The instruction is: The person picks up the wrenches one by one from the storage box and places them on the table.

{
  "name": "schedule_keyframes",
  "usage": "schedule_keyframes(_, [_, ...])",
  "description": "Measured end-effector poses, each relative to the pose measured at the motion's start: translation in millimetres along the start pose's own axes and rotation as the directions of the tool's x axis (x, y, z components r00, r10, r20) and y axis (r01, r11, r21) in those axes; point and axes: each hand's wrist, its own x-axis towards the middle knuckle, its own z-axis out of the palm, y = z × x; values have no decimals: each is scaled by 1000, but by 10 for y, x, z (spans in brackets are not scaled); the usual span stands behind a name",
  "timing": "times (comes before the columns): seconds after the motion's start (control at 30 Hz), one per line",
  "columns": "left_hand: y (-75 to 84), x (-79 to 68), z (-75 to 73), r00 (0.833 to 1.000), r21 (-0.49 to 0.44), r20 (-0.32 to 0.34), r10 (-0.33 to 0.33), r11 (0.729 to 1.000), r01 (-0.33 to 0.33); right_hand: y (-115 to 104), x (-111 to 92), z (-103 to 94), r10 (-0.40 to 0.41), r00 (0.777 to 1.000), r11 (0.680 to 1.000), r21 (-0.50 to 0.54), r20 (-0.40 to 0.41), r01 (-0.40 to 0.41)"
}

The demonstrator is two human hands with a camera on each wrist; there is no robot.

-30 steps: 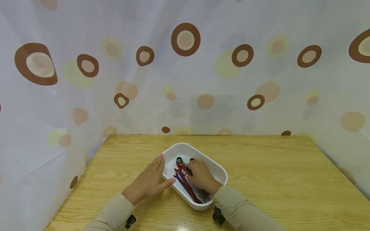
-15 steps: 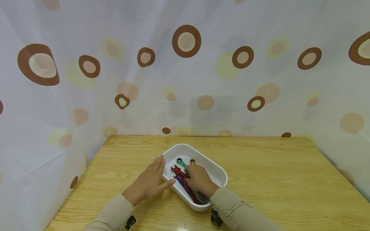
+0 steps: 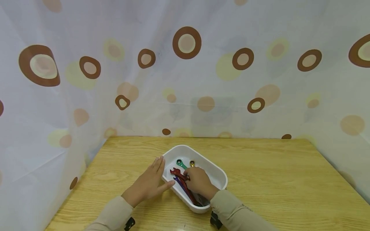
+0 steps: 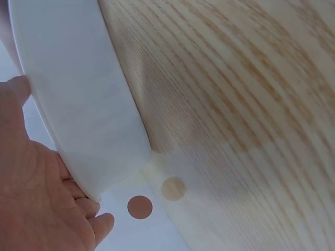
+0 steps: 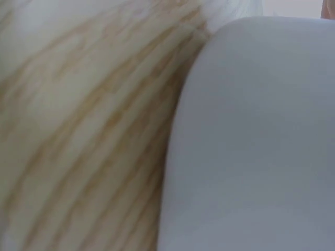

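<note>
A white plastic bin (image 3: 214, 170) stands at an angle on the table, with several coloured wrenches inside. My right hand (image 3: 199, 182) reaches into it and pinches a short red wrench (image 3: 178, 173), whose head points to the left. Under that lies a longer red wrench (image 3: 189, 193), beside a purple wrench (image 3: 180, 183). Past my fingers show the ring ends of a green wrench (image 3: 180, 162) and a yellow wrench (image 3: 192, 163). My left hand (image 3: 148, 183) rests with straight fingers on the bin's left rim. The right wrist view shows mostly the bin's outer wall (image 5: 251, 130).
The wooden table (image 3: 268, 173) spreads out on both sides of the bin. A white curtain (image 3: 214, 80) with brown and yellow circles hangs behind it and along the sides.
My right hand has moved slightly down and left, bringing the short red wrench off the green one towards the purple one. My left hand stays on the rim.
</note>
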Motion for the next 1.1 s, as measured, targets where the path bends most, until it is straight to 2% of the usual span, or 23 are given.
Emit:
schedule_keyframes(0.4, [-2, -4, 33, 1000, -2, -14, 3, 1000, -3, -41, -16, 15, 16, 1000, 998, -60, 4, -16])
schedule_keyframes(0.57, [-10, -2, 35, 1000, -1, -20, 1, 1000, -1, -42, -18, 24, 20, 1000, 998, -56, 1, -20])
schedule_keyframes(0.8, [-13, 2, 45, 1000, -10, -18, -4, 1000, 4, -12, -26, -13, 13, 1000, 999, 46, 3, -13])
schedule_keyframes(1.1, [-19, -3, 40, 1000, -1, -23, -5, 1000, 5, 8, -10, -57, 44, 997, 995, 81, 61, -49])
